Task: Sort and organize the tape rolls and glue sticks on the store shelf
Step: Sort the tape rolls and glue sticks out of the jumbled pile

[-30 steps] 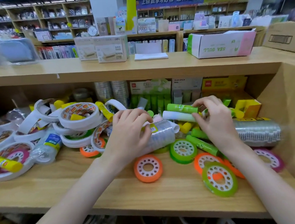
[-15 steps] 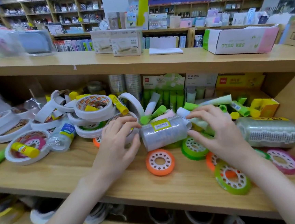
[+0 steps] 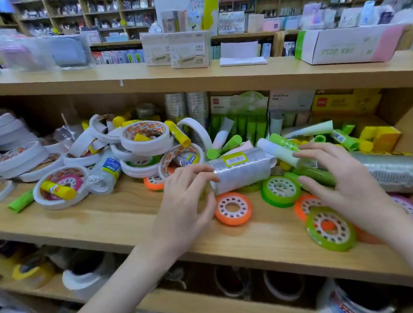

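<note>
Lying on its side in the middle of the pale wooden shelf board [image 3: 110,214], the shrink-wrapped cylinder of clear tape rolls [image 3: 241,172] shows a glossy, wrinkled film and a yellow barcode sticker on top. The left hand [image 3: 184,205] is at its left end with curved, spread fingers; the fingertips seem to touch the film, but I cannot tell if they really grip it. The right hand [image 3: 345,184] hovers over the right part of the shelf, fingers spread and lightly bent, holding nothing, just above a pile of smooth green and white plastic glue sticks [image 3: 284,149]. Near the front edge lie flat round tape spools: an orange plastic spool with a white perforated core [image 3: 233,208], a green one [image 3: 279,190] beside it, and another green spool [image 3: 330,229] closer to the edge. Toward the left side, wide white paper tape rings [image 3: 146,138] are heaped together, with small yellow-capped glue sticks [image 3: 58,190] resting in and on them. A second long wrapped tape cylinder [image 3: 394,173] lies by the right wall.
</note>
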Demonstrator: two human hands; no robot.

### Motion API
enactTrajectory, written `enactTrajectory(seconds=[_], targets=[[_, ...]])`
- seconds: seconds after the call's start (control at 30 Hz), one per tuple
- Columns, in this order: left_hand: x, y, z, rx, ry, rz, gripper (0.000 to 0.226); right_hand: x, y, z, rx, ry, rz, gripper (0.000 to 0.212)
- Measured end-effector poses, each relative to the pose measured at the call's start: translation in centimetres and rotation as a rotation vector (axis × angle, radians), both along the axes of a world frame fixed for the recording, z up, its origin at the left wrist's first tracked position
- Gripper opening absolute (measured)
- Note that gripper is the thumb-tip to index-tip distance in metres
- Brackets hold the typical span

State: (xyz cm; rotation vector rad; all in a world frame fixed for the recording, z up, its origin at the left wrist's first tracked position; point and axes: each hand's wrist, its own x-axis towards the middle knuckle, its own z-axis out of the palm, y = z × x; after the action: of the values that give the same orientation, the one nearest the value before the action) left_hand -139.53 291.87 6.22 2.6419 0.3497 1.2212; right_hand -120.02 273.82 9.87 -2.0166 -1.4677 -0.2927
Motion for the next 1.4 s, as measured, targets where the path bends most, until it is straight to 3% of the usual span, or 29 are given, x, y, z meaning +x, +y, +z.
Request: enactTrajectory(seconds=[0.17, 0.33, 0.6, 0.73, 0.87, 1.03, 1.23, 1.4], targets=[[1.7, -3.7, 0.0, 0.129, -0.017, -0.160, 0.020, -0.5, -5.6, -0.6, -0.129, -0.046, -0.014, 0.044], [3.8, -5.0, -1.0, 0.156, 0.180, -0.270, 0.029, -2.1, -7.5, -4.1, -0.178, -0.144, -0.091, 0.059], [6.4, -6.8, -0.8, 0.285, 0.441, -0.298, 0.046, -1.1, -7.6, -3.1, -0.047, -0.066, -0.078, 0.051], [6.6, -6.6, -0.8, 0.292, 0.410, -0.281, 0.041, -0.3, -5.8, -1.6, -0.031, -0.025, -0.135, 0.028], [6.3, -6.5, -1.0, 0.292, 0.394, -0.268, 0.039, 0.0, -1.4, -0.5, -0.290, -0.057, -0.293, 0.047], [6.0, -6.5, -1.1, 0.244, 0.343, -0.249, 0.039, 0.9, 0.9, -0.4, -0.525, -0.206, -0.430, 0.045], [5.4, -6.1, -0.8, 0.217, 0.308, -0.236, 0.038, 0.9, 0.5, 0.9, -0.667, -0.195, -0.358, 0.024], [5.2, -5.6, -0.8, 0.247, 0.330, -0.235, 0.037, 0.5, -0.3, 1.0, -0.627, -0.287, -0.355, 0.033]])
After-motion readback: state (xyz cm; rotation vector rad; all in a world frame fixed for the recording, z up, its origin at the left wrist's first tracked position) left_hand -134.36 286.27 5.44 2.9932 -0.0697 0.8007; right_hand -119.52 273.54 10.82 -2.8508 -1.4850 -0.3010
